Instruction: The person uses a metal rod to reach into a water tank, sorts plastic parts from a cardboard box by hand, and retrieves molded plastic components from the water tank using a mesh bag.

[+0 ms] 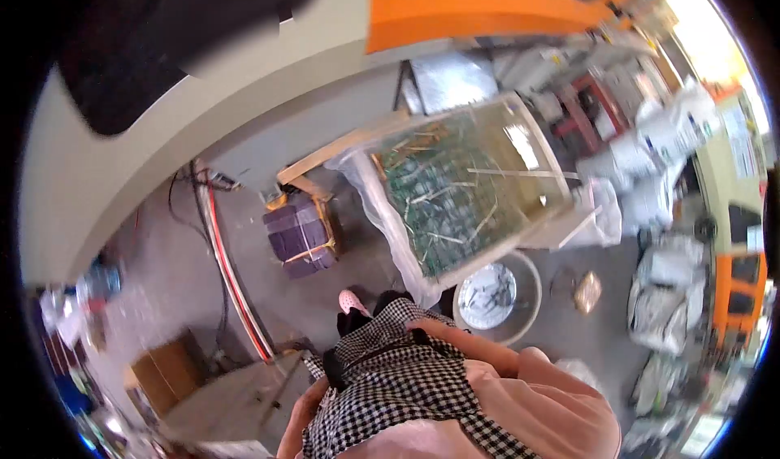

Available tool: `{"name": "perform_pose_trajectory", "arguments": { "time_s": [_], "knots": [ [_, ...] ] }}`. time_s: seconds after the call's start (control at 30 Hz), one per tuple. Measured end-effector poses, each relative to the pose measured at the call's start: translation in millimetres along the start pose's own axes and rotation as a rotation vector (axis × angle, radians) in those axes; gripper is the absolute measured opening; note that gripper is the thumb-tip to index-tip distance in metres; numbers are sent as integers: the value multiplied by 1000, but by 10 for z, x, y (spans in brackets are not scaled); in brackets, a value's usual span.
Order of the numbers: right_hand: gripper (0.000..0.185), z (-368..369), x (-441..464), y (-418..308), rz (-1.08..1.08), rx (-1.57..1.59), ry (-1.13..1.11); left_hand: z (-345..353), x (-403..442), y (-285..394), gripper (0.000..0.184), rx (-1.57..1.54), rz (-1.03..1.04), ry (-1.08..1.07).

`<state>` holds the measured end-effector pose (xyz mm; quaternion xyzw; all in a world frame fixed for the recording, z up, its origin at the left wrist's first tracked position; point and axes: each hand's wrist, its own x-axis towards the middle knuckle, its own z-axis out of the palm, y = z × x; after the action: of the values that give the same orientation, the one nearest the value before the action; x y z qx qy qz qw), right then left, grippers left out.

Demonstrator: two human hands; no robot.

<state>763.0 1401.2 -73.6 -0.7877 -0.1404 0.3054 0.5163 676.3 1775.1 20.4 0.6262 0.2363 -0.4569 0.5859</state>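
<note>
My right hand point(424, 327) rests against the front of my black-and-white checked apron point(390, 370). Its fingers are too small and blurred to read. On the other side my left hand point(315, 396) shows only partly at the apron's edge, its fingers hidden. Ahead of me stands a wood-framed bin point(382, 207) lined with clear plastic sheet. Many small green and grey pieces point(443, 199) lie in it, with several thin pale strips among them. Close by my right forearm, on the floor, is a round tub point(532, 296) with a white bucket point(486, 296) in it, holding small grey pieces.
A purple padded stool point(301, 235) stands left of the bin. A red-and-white hose point(231, 272) and cables cross the floor. A cardboard box point(171, 374) sits at lower left. White sacks point(666, 292) are at right. A large machine with an orange panel point(487, 8) lies ahead.
</note>
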Motion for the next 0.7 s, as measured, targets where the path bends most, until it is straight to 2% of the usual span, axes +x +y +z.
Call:
{"name": "perform_pose_trajectory", "arguments": {
  "time_s": [0.1, 0.13, 0.2, 0.23, 0.3, 0.37, 0.4, 0.47, 0.53, 0.6, 0.63, 0.67, 0.7],
  "knots": [
    [27, -466, 170, -1033, 575, -334, -300, -438, 108, 618, 27, 118, -77, -140],
    [26, -342, 166, -804, 474, -278, -102, -509, 246, 832, 27, 165, -84, -170],
    [35, -161, 319, -367, 365, -493, 52, -570, 618, 1272, 28, 225, -82, -202],
    [35, -171, 382, -243, 381, -465, 88, -522, 800, 1481, 28, 234, -80, -209],
    [38, -199, 543, -248, 833, -149, 70, -425, 1165, 1838, 29, 155, -112, -190],
    [37, -189, 537, -227, 821, -81, 185, -290, 1532, 2076, 30, -13, -142, -110],
    [37, -224, 539, -213, 799, -66, 279, -232, 1772, 2142, 30, 104, -96, -101],
    [35, -212, 581, -132, 823, -39, 334, -346, 2351, 2198, 27, 1586, 421, -344],
    [32, -68, 754, 31, 848, 2, 389, -206, 2275, 2646, 27, 1609, 420, -372],
    [25, 88, 919, 154, 788, -161, 373, -230, 2390, 2925, 27, 1629, 422, -409],
    [22, 170, 991, 105, 853, -102, 538, -334, 2492, 3014, 27, 1359, 378, -465],
    [22, 160, 1019, 13, 883, -58, 556, -394, 2604, 3192, 27, 1362, 418, -574],
    [23, 141, 1060, -70, 947, 125, 587, -447, 2708, 3376, 28, 1357, 455, -684]
  ]
}}
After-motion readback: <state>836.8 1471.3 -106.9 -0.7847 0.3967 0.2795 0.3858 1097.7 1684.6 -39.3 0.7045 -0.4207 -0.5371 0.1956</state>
